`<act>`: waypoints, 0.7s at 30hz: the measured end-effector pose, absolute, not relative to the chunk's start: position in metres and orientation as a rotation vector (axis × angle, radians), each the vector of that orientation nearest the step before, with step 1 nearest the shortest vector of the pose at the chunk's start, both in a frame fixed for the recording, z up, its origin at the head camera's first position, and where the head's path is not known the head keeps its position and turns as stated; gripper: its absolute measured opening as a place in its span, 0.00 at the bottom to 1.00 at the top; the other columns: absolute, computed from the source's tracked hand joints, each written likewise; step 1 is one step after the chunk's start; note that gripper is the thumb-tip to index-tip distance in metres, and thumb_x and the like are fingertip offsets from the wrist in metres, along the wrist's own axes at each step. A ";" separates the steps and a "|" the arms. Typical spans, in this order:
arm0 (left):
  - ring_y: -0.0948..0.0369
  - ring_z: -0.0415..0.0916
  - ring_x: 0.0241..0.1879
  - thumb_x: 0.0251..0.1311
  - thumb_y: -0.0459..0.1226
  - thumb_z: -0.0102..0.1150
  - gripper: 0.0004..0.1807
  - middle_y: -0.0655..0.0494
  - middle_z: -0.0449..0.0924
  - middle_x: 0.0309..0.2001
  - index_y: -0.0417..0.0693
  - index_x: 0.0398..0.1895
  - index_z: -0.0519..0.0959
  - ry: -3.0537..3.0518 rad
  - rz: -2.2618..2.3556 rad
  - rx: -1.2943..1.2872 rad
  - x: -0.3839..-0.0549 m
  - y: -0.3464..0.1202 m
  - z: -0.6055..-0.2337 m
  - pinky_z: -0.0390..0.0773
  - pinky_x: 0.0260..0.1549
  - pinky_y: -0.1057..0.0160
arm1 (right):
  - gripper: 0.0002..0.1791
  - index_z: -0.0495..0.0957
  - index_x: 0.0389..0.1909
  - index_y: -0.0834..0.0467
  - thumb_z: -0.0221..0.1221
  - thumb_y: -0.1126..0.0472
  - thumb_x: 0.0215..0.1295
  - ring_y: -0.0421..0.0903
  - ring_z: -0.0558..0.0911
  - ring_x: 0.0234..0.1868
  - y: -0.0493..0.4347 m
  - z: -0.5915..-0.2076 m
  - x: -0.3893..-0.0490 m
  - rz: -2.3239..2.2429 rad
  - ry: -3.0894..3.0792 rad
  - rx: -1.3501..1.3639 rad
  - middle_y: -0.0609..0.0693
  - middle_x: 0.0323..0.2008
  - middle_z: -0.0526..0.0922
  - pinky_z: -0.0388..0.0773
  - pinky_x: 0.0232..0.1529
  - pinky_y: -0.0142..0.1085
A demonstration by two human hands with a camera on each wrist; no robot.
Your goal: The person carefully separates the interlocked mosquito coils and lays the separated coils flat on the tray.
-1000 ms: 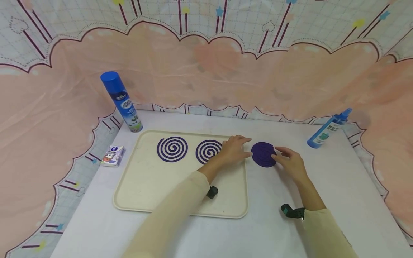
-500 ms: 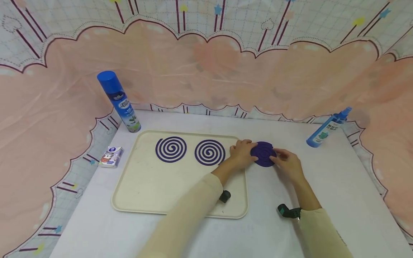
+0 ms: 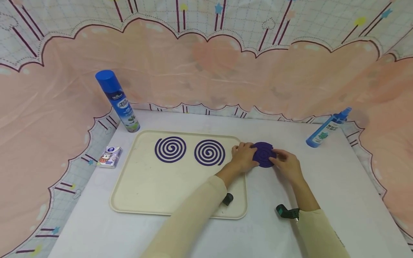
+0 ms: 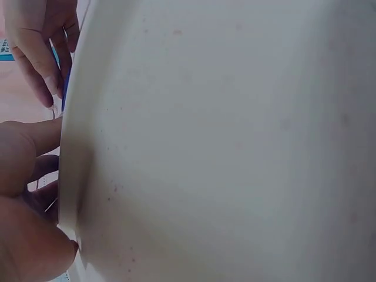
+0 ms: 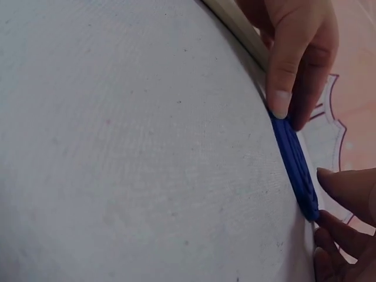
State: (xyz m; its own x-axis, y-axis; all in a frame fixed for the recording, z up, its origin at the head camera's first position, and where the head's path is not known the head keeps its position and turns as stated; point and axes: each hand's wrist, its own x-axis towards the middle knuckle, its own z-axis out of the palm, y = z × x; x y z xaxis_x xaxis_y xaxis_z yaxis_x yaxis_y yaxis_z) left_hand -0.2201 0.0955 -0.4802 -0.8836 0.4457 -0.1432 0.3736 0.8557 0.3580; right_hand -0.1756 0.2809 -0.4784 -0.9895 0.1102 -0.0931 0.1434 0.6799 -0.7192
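Note:
A dark blue mosquito coil [image 3: 264,154], its rings packed tightly, lies on the white table just right of the tray. My left hand [image 3: 244,157] reaches over the tray's right rim and holds the coil's left edge, with the thumb nearer me and the fingers on the far side. Opposite it, my right hand [image 3: 288,165] holds the right edge between thumb and fingers. The right wrist view shows the coil [image 5: 294,167] edge-on between both hands. Two loosely wound single coils lie on the cream tray [image 3: 180,190]: a left one [image 3: 170,149] and a right one [image 3: 209,153].
A blue spray can [image 3: 118,102] stands behind the tray's left corner. The small printed packet [image 3: 110,157] lies left of the tray. At the back right is a blue spray bottle [image 3: 328,128]. A patterned cloth [image 3: 206,71] hangs behind the table.
My left hand has moved right, off the right single coil, to the left edge of the packed coil. My right hand has stayed at the packed coil's right edge.

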 end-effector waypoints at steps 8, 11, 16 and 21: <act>0.58 0.59 0.76 0.64 0.54 0.65 0.33 0.63 0.64 0.77 0.60 0.72 0.72 2.799 0.486 0.633 -0.217 0.092 -0.474 0.57 0.74 0.50 | 0.27 0.71 0.69 0.65 0.59 0.59 0.74 0.62 0.79 0.65 0.282 -0.470 -0.181 -1.308 2.731 0.276 0.68 0.68 0.74 0.81 0.52 0.27; 0.59 0.59 0.76 0.65 0.53 0.65 0.33 0.63 0.65 0.77 0.60 0.72 0.72 2.790 0.488 0.631 -0.216 0.090 -0.470 0.57 0.74 0.50 | 0.27 0.70 0.70 0.65 0.58 0.60 0.74 0.53 0.82 0.60 0.282 -0.467 -0.184 -1.369 2.649 0.333 0.68 0.69 0.73 0.77 0.41 0.17; 0.59 0.58 0.77 0.65 0.53 0.64 0.33 0.64 0.64 0.77 0.60 0.73 0.71 2.774 0.497 0.643 -0.216 0.088 -0.470 0.57 0.74 0.50 | 0.27 0.70 0.71 0.64 0.59 0.59 0.74 0.31 0.79 0.46 0.283 -0.466 -0.185 -1.402 2.575 0.396 0.68 0.68 0.74 0.79 0.41 0.18; 0.59 0.58 0.77 0.65 0.53 0.64 0.33 0.64 0.63 0.78 0.60 0.73 0.71 2.776 0.510 0.651 -0.219 0.089 -0.474 0.57 0.74 0.51 | 0.28 0.68 0.72 0.64 0.58 0.61 0.74 0.28 0.78 0.39 0.282 -0.466 -0.184 -1.468 2.514 0.421 0.68 0.69 0.72 0.82 0.40 0.21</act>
State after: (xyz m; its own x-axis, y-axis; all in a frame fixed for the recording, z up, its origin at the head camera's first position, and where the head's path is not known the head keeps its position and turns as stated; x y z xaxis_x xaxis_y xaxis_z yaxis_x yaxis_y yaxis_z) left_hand -0.2187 0.0890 -0.4738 -0.8706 0.4669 -0.1550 0.3814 0.8396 0.3869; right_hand -0.1837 0.2823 -0.4657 -0.9396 0.1428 -0.3112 0.3412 0.4660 -0.8163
